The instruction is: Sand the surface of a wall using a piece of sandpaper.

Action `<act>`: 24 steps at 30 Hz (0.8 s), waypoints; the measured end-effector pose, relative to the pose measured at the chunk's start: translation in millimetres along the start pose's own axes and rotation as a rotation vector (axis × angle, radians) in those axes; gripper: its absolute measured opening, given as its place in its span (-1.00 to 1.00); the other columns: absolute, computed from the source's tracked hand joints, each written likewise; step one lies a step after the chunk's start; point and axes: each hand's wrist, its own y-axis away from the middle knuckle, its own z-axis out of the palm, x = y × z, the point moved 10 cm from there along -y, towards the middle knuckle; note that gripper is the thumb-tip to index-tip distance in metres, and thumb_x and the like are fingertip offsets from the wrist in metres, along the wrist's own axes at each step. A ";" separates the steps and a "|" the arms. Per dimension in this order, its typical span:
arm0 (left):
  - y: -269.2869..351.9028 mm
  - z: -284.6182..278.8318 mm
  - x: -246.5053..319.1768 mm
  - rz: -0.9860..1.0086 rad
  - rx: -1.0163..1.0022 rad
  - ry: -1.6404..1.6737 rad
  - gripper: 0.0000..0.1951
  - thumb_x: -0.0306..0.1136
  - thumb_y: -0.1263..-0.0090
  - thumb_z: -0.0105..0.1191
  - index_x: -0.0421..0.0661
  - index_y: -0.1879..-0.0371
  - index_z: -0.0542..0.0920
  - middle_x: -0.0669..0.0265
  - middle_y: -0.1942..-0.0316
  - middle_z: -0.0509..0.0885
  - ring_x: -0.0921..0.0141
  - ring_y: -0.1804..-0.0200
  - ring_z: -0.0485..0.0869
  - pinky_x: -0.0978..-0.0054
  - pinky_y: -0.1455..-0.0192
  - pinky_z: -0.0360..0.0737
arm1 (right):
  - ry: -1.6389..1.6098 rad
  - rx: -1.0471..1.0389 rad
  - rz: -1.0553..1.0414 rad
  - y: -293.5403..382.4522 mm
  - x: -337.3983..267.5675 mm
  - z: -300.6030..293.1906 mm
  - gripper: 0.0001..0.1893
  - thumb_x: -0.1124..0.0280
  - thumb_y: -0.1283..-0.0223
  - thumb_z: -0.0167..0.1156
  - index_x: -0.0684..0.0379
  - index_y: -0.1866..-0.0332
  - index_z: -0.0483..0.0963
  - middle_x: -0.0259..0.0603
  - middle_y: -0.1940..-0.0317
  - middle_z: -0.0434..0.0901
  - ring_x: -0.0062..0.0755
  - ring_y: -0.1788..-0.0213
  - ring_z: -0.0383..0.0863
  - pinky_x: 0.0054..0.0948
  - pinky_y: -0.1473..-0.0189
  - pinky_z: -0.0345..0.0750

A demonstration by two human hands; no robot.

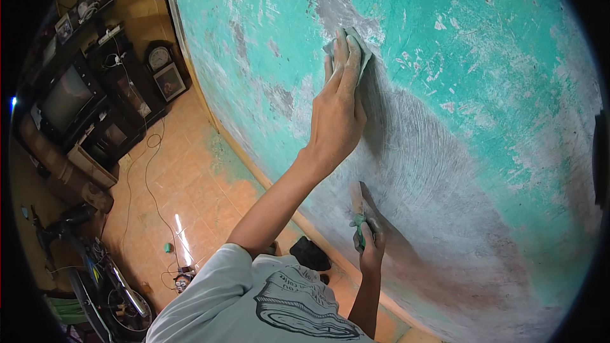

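Note:
My left hand [339,100] is pressed flat against a turquoise painted wall [443,24], fingers pointing up. Under its fingers is a folded grey sheet, apparently sandpaper [366,52], its edges showing on both sides. Lower down, my right hand [371,238] grips the green handle of a scraper [358,205]. Its flat blade points up close to the wall; I cannot tell if it touches. Around both hands the paint is worn to a scratched, pale grey patch [424,147]. Dust coats the fingers of my left hand.
Tan floor tiles [190,166] with cables and green dust run along the wall's foot. A black object [310,253] lies by the wall base. At left are a motorbike [109,286], a television [69,93], a dark cabinet [126,88] and a clock [159,58].

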 end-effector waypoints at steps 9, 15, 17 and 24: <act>13.8 7.8 4.6 0.079 0.029 -0.045 0.01 -0.91 -0.10 -0.14 -0.09 -0.69 0.09 -0.20 -0.68 -0.05 -0.17 -0.63 0.13 0.13 -0.44 0.57 | 0.029 0.004 -0.014 4.2 -1.1 -3.2 -0.79 0.40 -0.54 0.17 0.30 -0.08 0.57 -0.35 0.32 0.60 -0.75 0.52 0.33 -0.62 0.52 0.19; 51.5 25.6 14.0 0.032 -0.036 0.027 0.01 -0.93 -0.09 -0.14 -0.16 -0.69 0.04 -0.22 -0.67 -0.04 -0.13 -0.65 0.10 0.10 -0.49 0.50 | 0.028 0.031 -0.014 9.4 -7.6 0.9 -0.79 0.39 -0.53 0.18 0.29 -0.07 0.58 -0.36 0.33 0.60 -0.75 0.53 0.31 -0.62 0.52 0.18; 47.7 28.6 6.0 0.024 -0.049 0.058 -0.01 -0.92 -0.11 -0.14 -0.17 -0.68 0.06 -0.24 -0.67 -0.04 -0.12 -0.65 0.10 0.09 -0.53 0.45 | 0.020 0.040 -0.012 8.9 -3.3 -1.2 -0.77 0.39 -0.53 0.19 0.30 -0.10 0.60 -0.36 0.31 0.66 -0.78 0.51 0.32 -0.63 0.49 0.22; 17.9 4.1 6.3 0.009 0.071 0.067 -0.07 -0.91 -0.17 -0.16 -0.14 -0.66 0.15 -0.19 -0.65 0.07 -0.12 -0.62 0.15 0.13 -0.54 0.42 | 0.048 0.023 0.005 15.2 -2.4 2.4 -0.79 0.38 -0.54 0.19 0.29 -0.05 0.61 -0.39 0.33 0.65 -0.78 0.53 0.29 -0.62 0.51 0.19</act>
